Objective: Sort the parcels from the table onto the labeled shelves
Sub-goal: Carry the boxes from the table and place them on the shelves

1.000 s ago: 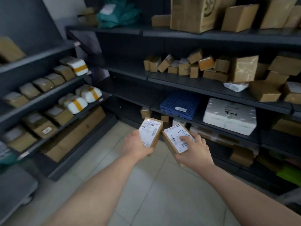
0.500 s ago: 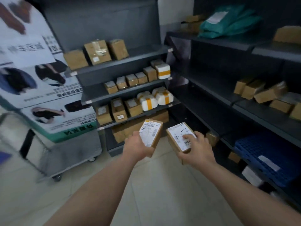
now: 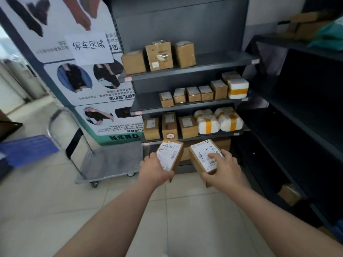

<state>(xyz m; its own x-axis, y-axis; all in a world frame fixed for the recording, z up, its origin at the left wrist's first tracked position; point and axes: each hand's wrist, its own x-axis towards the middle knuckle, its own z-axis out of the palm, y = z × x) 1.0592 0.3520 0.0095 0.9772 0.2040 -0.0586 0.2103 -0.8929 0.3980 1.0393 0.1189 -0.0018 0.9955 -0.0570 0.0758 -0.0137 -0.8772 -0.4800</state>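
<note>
Lower centre of frame: I hold two small cardboard parcels label-up, likely so I can check their addresses against the shelf tags. My left hand curls round the left parcel. My right hand grips the right parcel, one finger resting on its label. The grey shelf unit stands at centre, with a flat trolley at left.

view: head, wide-angle | from: above, behind my left hand and right hand | faces: forward, down | range: close on my grip, shelf unit just beyond
</note>
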